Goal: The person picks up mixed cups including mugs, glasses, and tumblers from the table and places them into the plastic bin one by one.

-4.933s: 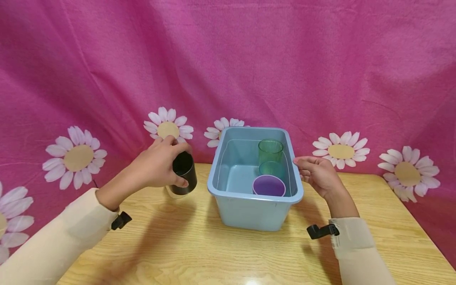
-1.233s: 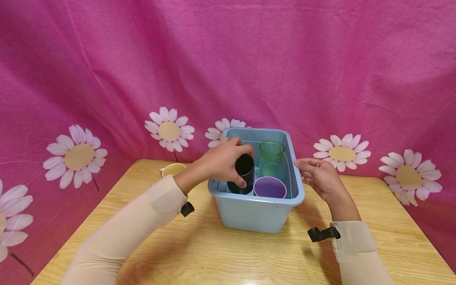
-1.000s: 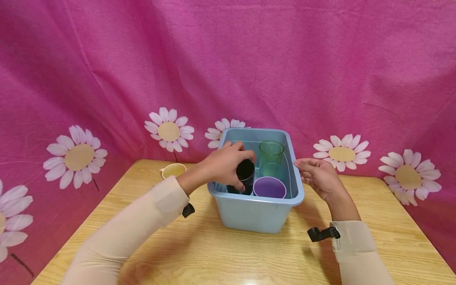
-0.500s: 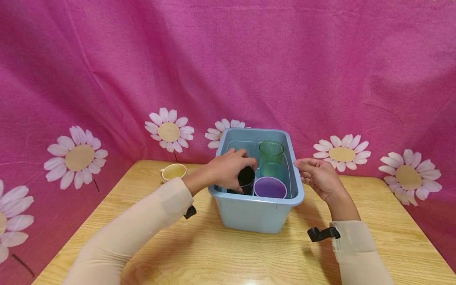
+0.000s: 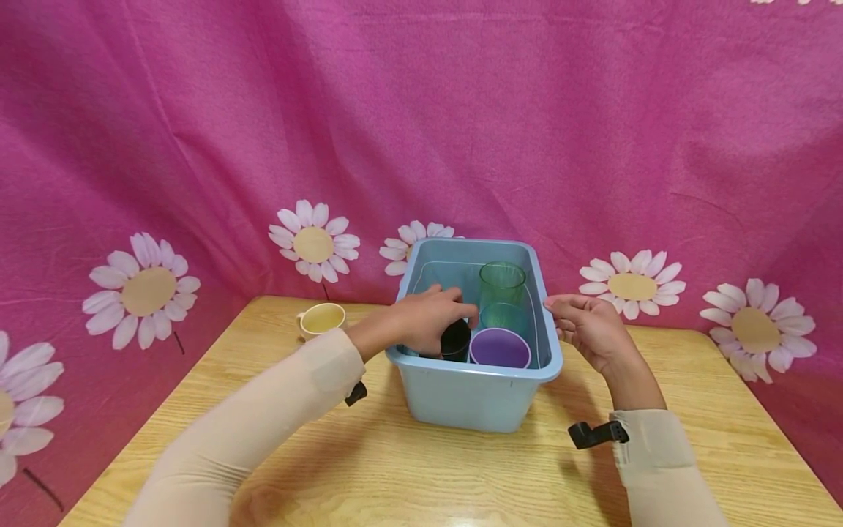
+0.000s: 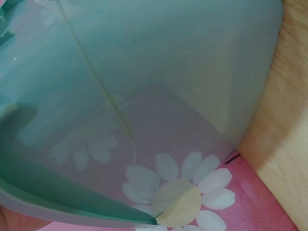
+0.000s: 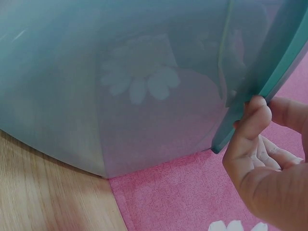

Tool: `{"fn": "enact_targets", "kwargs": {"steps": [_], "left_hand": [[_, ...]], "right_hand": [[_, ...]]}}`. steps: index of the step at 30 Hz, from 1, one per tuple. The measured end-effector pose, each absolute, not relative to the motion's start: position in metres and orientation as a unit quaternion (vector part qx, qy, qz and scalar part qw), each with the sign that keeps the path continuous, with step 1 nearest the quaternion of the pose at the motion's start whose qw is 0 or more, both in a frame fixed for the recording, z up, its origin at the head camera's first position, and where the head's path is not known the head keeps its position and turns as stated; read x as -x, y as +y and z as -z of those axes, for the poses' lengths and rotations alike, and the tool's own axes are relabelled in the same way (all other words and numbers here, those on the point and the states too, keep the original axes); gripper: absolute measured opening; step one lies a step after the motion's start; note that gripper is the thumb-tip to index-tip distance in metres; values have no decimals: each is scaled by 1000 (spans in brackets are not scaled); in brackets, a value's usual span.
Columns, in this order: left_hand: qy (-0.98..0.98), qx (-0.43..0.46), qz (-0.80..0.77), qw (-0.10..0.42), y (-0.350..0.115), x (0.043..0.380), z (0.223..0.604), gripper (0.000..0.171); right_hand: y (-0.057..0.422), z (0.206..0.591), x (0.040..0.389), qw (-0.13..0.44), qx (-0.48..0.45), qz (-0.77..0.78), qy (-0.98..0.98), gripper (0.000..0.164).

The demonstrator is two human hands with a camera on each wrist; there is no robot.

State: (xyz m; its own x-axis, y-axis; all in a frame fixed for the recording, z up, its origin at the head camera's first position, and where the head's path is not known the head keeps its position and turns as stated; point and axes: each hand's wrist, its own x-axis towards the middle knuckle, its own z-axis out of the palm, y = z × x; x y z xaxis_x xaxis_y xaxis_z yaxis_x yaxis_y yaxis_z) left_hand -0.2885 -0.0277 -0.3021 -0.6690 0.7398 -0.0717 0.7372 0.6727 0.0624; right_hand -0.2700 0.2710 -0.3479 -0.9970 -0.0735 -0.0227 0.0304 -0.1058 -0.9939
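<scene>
A light-blue plastic bin [image 5: 467,399] stands on the table. My left hand [image 5: 431,316] reaches over its left rim and grips a black cup [image 5: 456,340] inside, low in the near-left part. The fingers and the bin's front wall hide some of that cup. Right beside it, in the near-right part, is a purple cup [image 5: 500,348]; behind that stands a clear green tumbler [image 5: 502,282]. My right hand [image 5: 589,329] pinches the bin's right rim between thumb and fingers. In the right wrist view this pinch on the rim [image 7: 284,60] shows closely.
A pale yellow mug [image 5: 323,319] with its handle to the left stands on the wooden table [image 5: 408,476], left of the bin. Pink cloth [image 5: 421,117] with daisies hangs behind and at both sides. The bin's wall [image 6: 192,57] fills most of the left wrist view.
My left hand has carried the black cup from the table at the left into the bin, then lowered it. The yellow mug has come into view. The right hand stays at the rim.
</scene>
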Motion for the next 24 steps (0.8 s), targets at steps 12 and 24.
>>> {"fn": "enact_targets", "kwargs": {"steps": [12, 24], "left_hand": [[916, -395, 15, 64, -21, 293, 311, 50], [917, -379, 26, 123, -15, 294, 315, 52]], "right_hand": [[271, 349, 269, 36, 22, 750, 661, 6], [271, 348, 269, 34, 22, 742, 669, 6]]}}
